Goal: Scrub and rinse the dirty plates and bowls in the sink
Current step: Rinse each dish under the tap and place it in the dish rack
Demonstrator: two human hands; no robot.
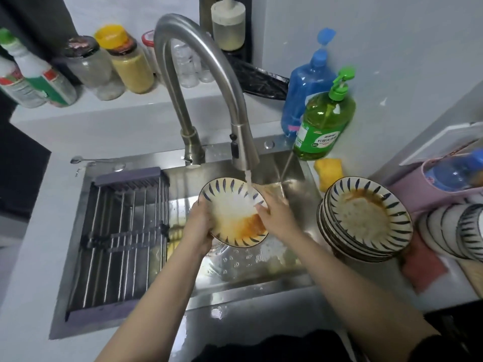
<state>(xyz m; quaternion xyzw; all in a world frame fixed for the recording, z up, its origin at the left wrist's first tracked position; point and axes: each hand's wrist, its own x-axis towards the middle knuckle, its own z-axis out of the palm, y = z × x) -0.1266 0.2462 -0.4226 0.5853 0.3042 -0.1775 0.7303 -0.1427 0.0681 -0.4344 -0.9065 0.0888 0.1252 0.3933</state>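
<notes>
Over the steel sink (235,288) I hold a white plate with blue dashes on its rim (230,205), tilted, with orange sauce pooled at its lower side. Water from the faucet (244,155) runs onto its upper right. My left hand (200,220) grips the plate's left rim. My right hand (274,212) lies on the plate's right side, fingers straight on the inner surface. A stack of several dirty plates of the same pattern (366,218) stands on the counter right of the sink.
A roll-up drying rack (122,239) covers the sink's left part. Green (324,121) and blue (305,87) soap bottles and a yellow sponge (329,171) stand at the back right. Upturned bowls (454,231) lie far right. Jars and bottles line the back ledge.
</notes>
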